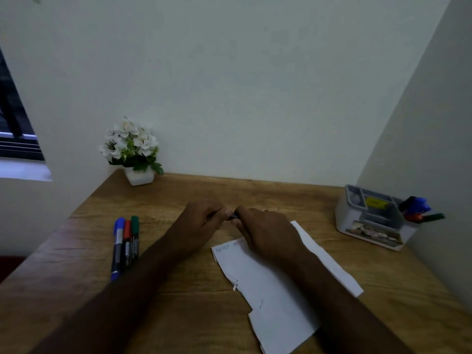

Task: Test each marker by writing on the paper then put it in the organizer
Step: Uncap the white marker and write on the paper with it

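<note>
My left hand [201, 221] and my right hand [265, 233] meet at mid-desk and both grip a dark marker [233, 215], of which only a short piece shows between the fingers. Under my right hand and forearm lies a white sheet of paper [270, 290] with some faint writing near its top left corner. Three markers lie side by side at the left: a blue one [118, 247], a red one [127, 241] and a green one [134, 236]. The grey organizer [357, 215] stands at the right rear and holds several markers [419, 209] on its right side.
A white pot of white flowers [132, 152] stands at the desk's back left corner. Walls close the desk at the back and on the right. The desk's left edge [51, 241] drops off beside the three markers.
</note>
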The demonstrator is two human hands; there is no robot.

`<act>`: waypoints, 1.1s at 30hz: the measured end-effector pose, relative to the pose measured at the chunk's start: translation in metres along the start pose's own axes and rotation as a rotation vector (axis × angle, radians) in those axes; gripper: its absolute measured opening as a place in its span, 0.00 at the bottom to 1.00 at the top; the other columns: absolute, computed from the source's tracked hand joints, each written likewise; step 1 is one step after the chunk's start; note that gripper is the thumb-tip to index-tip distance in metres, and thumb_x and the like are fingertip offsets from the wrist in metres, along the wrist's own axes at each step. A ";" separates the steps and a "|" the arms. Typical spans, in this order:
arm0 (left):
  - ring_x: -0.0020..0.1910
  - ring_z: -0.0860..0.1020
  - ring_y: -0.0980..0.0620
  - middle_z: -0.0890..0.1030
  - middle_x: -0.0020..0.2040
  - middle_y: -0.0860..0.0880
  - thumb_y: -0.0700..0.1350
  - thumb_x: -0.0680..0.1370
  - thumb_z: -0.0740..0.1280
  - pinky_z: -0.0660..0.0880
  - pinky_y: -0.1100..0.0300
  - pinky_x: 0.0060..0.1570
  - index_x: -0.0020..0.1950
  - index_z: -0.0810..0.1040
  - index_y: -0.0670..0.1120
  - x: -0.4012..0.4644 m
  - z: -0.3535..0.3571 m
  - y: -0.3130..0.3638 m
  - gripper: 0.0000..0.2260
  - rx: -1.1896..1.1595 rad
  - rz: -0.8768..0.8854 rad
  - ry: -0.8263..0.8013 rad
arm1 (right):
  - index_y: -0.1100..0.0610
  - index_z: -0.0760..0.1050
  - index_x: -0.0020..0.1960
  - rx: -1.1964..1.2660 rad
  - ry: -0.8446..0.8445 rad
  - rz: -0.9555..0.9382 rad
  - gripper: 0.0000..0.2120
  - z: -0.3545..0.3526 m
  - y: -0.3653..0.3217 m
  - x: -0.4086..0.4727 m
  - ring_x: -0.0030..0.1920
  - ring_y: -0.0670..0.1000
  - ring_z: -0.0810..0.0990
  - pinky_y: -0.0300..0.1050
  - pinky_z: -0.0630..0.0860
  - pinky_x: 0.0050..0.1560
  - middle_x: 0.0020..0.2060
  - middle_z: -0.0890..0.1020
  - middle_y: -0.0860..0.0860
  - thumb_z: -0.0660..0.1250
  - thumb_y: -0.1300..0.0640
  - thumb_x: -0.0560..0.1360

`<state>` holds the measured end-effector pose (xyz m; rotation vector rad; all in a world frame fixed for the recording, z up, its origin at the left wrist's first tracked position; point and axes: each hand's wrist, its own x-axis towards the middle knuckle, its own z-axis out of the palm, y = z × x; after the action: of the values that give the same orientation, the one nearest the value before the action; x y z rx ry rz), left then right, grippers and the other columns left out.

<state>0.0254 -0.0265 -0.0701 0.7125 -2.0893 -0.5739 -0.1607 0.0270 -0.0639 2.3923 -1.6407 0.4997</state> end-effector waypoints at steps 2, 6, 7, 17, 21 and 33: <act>0.29 0.73 0.51 0.75 0.30 0.48 0.46 0.80 0.61 0.69 0.53 0.32 0.34 0.76 0.44 0.001 0.000 -0.004 0.16 -0.010 0.009 -0.019 | 0.50 0.69 0.54 0.011 -0.025 0.001 0.20 0.001 0.000 0.001 0.36 0.50 0.78 0.47 0.70 0.34 0.42 0.81 0.47 0.45 0.39 0.81; 0.30 0.74 0.52 0.77 0.30 0.50 0.50 0.79 0.61 0.69 0.56 0.32 0.34 0.78 0.49 0.000 0.002 -0.005 0.15 -0.015 0.024 -0.061 | 0.49 0.68 0.55 0.020 -0.077 0.006 0.14 0.003 -0.002 -0.001 0.34 0.50 0.75 0.47 0.72 0.36 0.41 0.81 0.48 0.49 0.41 0.83; 0.30 0.74 0.53 0.77 0.30 0.52 0.50 0.79 0.61 0.69 0.58 0.32 0.35 0.77 0.54 0.000 0.002 -0.005 0.13 -0.015 0.023 -0.064 | 0.49 0.67 0.55 0.025 -0.079 0.003 0.14 0.004 -0.002 -0.001 0.33 0.49 0.73 0.47 0.71 0.36 0.40 0.80 0.48 0.49 0.41 0.83; 0.36 0.77 0.58 0.79 0.35 0.58 0.49 0.78 0.63 0.68 0.69 0.35 0.46 0.84 0.48 -0.003 -0.003 -0.005 0.11 0.010 -0.031 -0.108 | 0.46 0.70 0.55 -0.019 0.012 -0.028 0.20 0.007 0.000 -0.006 0.29 0.49 0.75 0.47 0.74 0.33 0.33 0.79 0.47 0.45 0.36 0.81; 0.41 0.78 0.59 0.82 0.42 0.57 0.52 0.78 0.62 0.74 0.58 0.41 0.50 0.83 0.52 -0.003 -0.012 -0.008 0.11 0.070 -0.090 -0.075 | 0.44 0.64 0.69 0.119 0.026 0.057 0.16 -0.001 0.001 -0.010 0.48 0.48 0.82 0.46 0.78 0.46 0.53 0.83 0.46 0.53 0.44 0.83; 0.51 0.74 0.60 0.78 0.47 0.61 0.62 0.71 0.67 0.67 0.43 0.62 0.47 0.78 0.57 -0.008 -0.015 -0.022 0.11 0.289 -0.273 -0.261 | 0.67 0.67 0.60 1.430 0.191 0.209 0.15 -0.017 0.000 -0.025 0.49 0.65 0.83 0.56 0.80 0.49 0.49 0.83 0.66 0.63 0.60 0.77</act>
<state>0.0476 -0.0396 -0.0802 1.1546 -2.3629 -0.5407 -0.1719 0.0540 -0.0576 2.6573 -1.6470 2.5171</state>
